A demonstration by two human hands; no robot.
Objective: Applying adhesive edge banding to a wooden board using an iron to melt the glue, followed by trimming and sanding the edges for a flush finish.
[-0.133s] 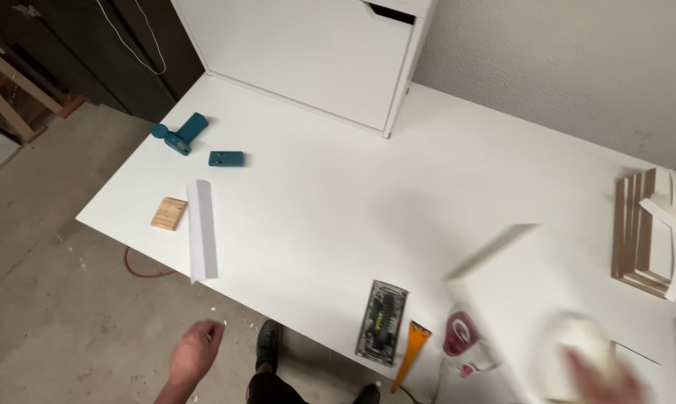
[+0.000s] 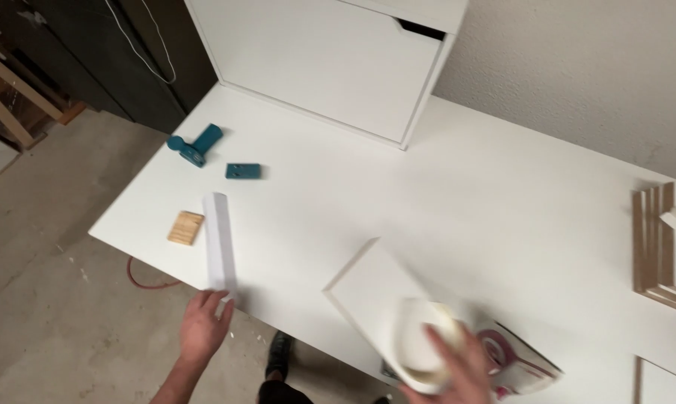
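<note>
Left hand (image 2: 202, 328) now at white strip (image 2: 220, 243)

No packages, labels, signs or screens can be made out here.

Teal tool (image 2: 196, 146) & teal block (image 2: 243, 171) near wood block (image 2: 185, 227), white cabinet (image 2: 330, 63) behind

Single head-worn view, high above the white table (image 2: 443, 209), angled steeply down and forward toward the white cabinet (image 2: 330, 60) and the wall beyond. The table's near edge and concrete floor (image 2: 46, 247) fill the lower left. Both hands enter from the bottom edge, close under the lens and partly blurred.
</note>
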